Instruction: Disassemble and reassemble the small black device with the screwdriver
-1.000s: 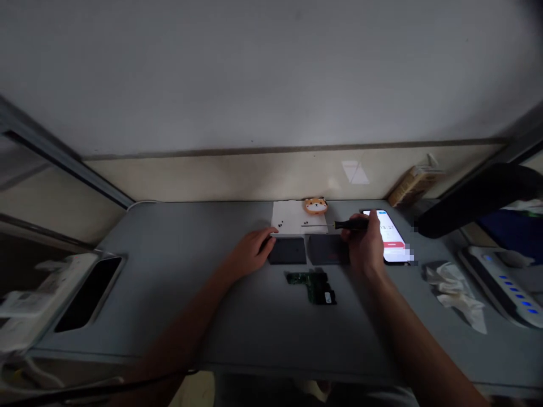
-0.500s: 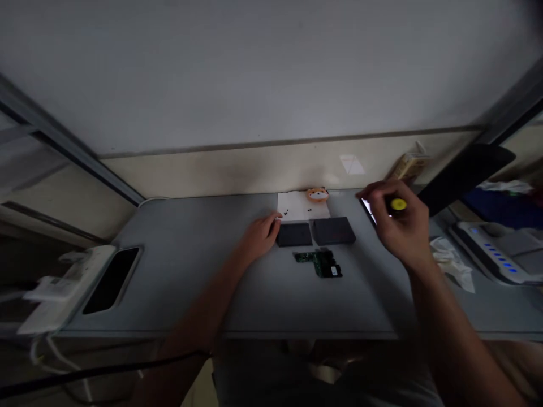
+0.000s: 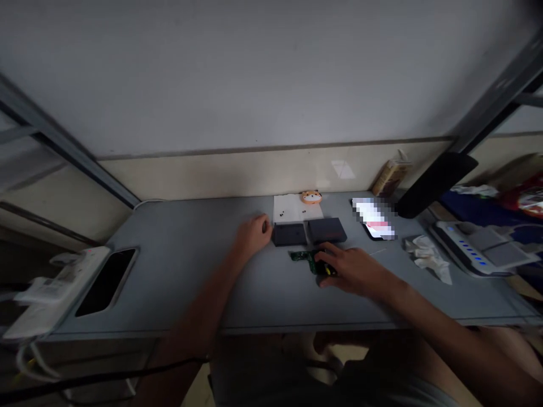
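Note:
My left hand [image 3: 253, 234] is closed in a loose curl beside the left dark flat case part [image 3: 290, 234]; a dark spot shows between its fingers, too small to name. My right hand [image 3: 345, 268] is bent over a green circuit board [image 3: 302, 256], thumb and fingers around its black end. In the same hand sits a screwdriver, whose yellow handle end [image 3: 329, 271] shows between the fingers and whose thin shaft [image 3: 377, 251] sticks out behind the hand. A second, thicker dark case part [image 3: 326, 230] lies next to the first.
Behind the parts, white paper [image 3: 285, 209] holds several tiny dark screws and an orange animal-faced object [image 3: 311, 196]. A lit phone [image 3: 375, 220], crumpled tissue [image 3: 426, 254], carton [image 3: 391, 176] and white device [image 3: 466, 249] stand right. A dark phone [image 3: 108, 282] and power strip [image 3: 63, 288] lie left.
My right hand has come left and down from the lit phone to the circuit board, with the yellow-ended screwdriver. My left hand has drawn slightly back from the paper and curled. The view has shifted right.

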{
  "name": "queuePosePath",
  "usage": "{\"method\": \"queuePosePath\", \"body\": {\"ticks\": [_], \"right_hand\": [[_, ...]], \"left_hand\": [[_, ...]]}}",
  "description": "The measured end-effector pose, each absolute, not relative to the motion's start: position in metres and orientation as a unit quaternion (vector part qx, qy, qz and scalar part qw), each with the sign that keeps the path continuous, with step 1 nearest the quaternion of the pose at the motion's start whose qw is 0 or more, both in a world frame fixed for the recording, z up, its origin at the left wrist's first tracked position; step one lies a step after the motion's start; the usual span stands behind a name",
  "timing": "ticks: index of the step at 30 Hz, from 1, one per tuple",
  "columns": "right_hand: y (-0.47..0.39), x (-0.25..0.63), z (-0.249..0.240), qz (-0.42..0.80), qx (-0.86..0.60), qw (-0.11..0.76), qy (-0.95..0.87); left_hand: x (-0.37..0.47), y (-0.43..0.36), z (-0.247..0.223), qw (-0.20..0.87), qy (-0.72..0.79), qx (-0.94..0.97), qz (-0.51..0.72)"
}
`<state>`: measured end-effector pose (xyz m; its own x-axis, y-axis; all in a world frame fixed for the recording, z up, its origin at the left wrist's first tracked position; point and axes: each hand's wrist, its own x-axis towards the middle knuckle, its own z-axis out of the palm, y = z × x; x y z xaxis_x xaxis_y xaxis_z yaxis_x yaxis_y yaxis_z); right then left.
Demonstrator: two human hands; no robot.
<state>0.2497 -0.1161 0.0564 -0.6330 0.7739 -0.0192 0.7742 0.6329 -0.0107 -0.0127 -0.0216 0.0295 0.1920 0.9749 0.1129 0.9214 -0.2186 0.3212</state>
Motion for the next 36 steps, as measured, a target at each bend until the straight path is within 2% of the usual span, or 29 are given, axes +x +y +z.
{"method": "queuePosePath", "body": {"ticks": [3,7,11,20,24,36], "right_hand": [[-0.115,0.249,0.061,-0.013,0.400,-0.049,0.915],[-0.091,0.245,0.078,0.004,0.405,-0.205,0.891],[-0.050,0.228,0.085,-0.027,0.459,-0.273,0.845],[-0.031,0.215,0.058,-0.143,0.485,-0.215,0.836],[-0.030,0.216,0.053,-0.137,0.513,-0.144,0.835],[-0.034,0.223,0.059,-0.113,0.516,-0.094,0.844]], "left_hand": [[-0.014,-0.019,0.028,0.091,0.614,0.772,0.138],[-0.022,-0.015,0.026,0.106,0.590,0.790,0.127],[-0.030,-0.012,0.026,0.142,0.549,0.812,0.135],[-0.034,-0.010,0.021,0.151,0.539,0.817,0.139],[-0.035,-0.008,0.020,0.146,0.543,0.817,0.126],[-0.036,-0.010,0.025,0.091,0.560,0.813,0.131]]}}
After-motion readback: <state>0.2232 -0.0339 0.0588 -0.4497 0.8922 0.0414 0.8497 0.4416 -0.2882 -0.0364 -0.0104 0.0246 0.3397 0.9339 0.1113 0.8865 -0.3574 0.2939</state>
